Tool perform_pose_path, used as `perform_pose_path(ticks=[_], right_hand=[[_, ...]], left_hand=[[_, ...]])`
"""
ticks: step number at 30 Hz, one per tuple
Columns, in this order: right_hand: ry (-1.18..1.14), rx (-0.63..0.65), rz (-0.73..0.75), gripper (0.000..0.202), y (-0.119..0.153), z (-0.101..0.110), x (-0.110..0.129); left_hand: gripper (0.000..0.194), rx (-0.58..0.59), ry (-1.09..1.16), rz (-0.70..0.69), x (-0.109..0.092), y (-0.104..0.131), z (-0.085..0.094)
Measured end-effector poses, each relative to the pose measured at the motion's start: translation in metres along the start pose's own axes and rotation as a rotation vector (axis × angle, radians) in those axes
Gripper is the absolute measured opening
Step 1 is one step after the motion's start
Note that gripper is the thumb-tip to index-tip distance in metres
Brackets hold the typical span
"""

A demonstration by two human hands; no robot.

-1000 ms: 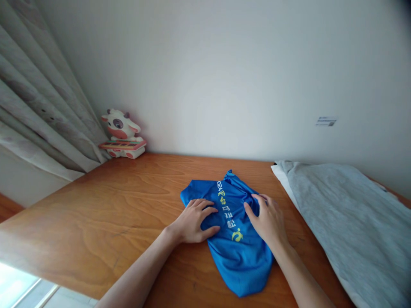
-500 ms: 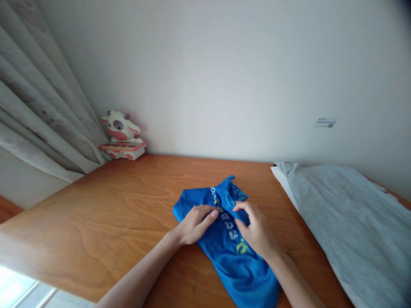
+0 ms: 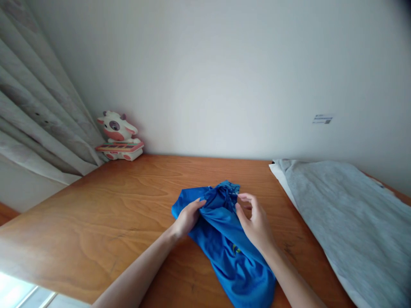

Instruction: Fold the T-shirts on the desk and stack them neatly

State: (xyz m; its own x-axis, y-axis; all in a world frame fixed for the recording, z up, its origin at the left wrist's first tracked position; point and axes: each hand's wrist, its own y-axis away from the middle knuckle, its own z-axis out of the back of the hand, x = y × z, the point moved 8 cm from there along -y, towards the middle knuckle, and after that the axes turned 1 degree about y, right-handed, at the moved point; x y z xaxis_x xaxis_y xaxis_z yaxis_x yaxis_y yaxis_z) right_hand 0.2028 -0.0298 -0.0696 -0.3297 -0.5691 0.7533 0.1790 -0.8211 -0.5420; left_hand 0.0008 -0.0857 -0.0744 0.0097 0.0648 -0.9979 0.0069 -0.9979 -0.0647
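Note:
A blue shirt with a patterned blue part at its far end lies bunched lengthwise on the wooden table. My left hand is closed on the cloth at its left side, thumb on top and the other fingers hidden beneath. At the right edge of the gathered cloth, my right hand has its thumb and curved fingertips on the fabric, near the patterned part. A raised fold runs between both hands and covers most of the printed lettering; a bit of the yellow-green print still shows.
Grey cloth lies spread over the table's right side, with a white layer under its edge. A toy cow with a keyboard stands in the far left corner beside a curtain. The wall borders the wooden table behind.
The middle of the shirt has been lifted and folded over, hiding most of the lettering. My left hand has gone from lying on the cloth to gripping it.

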Motion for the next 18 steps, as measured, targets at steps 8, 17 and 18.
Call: perform_pose_path(ticks=[8, 17, 18], right_hand=[[0.035, 0.343, 0.162, 0.078, 0.011, -0.022, 0.008], [-0.024, 0.276, -0.160, 0.016, 0.005, -0.025, 0.000], [-0.065, 0.181, -0.222, 0.015, 0.003, -0.017, -0.009]], left_hand=[[0.048, 0.015, 0.474, 0.329, 0.014, 0.015, -0.011], [0.100, 0.129, -0.258, -0.112, -0.011, 0.020, -0.020], [0.097, 0.054, -0.341, -0.153, -0.012, 0.020, -0.018]])
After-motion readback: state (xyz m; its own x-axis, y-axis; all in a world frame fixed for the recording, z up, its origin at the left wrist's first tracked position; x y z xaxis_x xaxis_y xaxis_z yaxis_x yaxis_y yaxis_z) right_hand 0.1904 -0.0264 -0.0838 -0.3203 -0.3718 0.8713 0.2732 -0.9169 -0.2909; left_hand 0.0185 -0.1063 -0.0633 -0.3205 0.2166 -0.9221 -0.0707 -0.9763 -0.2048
